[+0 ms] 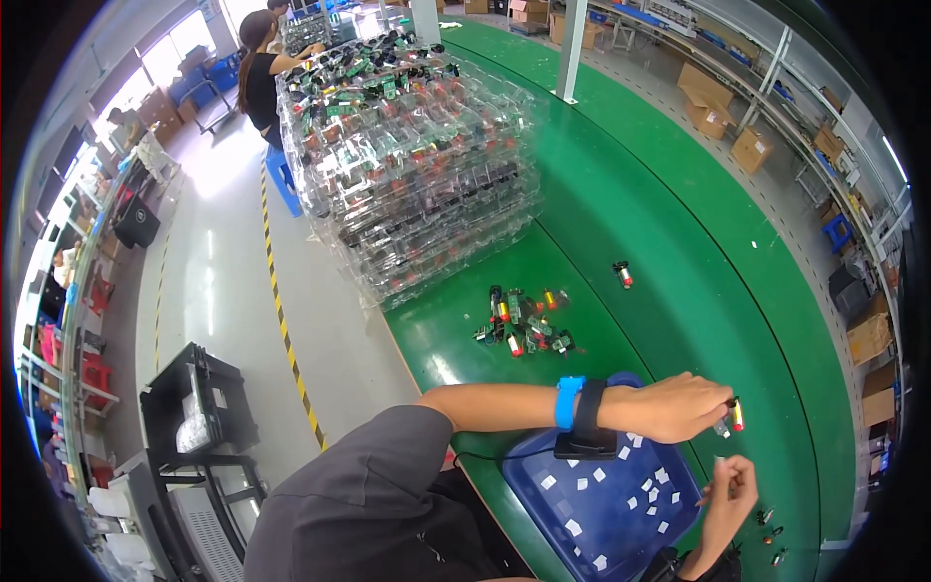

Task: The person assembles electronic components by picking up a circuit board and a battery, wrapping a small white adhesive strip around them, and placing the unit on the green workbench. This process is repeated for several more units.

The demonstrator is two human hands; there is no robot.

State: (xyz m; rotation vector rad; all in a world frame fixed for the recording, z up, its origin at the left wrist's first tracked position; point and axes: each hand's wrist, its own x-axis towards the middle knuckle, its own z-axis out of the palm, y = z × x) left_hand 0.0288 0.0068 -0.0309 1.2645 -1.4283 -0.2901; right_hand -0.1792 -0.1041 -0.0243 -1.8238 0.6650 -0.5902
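We locate the left hand [669, 405] above the far rim of the blue plastic tray [609, 519], with its fingers closed on a small electronic assembly [737, 415] that has a red-and-yellow cylinder. We find the gripped assembly hanging from the fingertips, just beyond the tray's far right corner. We note a blue wristband [565, 403] and a black strap [589, 412] on the left wrist. We see the right hand [734, 493] beside the tray's right edge, fingers curled and thumb near the index finger; we cannot tell whether it pinches anything. We observe small white square pieces [662, 475] scattered inside the tray, which rests on the green work surface [679, 291]. Beyond the tray we identify a loose pile of circuit-board assemblies [503, 310], with a single cylinder assembly [624, 276] lying apart to its right. Behind the pile we see stacked clear plastic blister trays [427, 175] loaded with parts, and a co-worker in a black top [258, 87] beside them.
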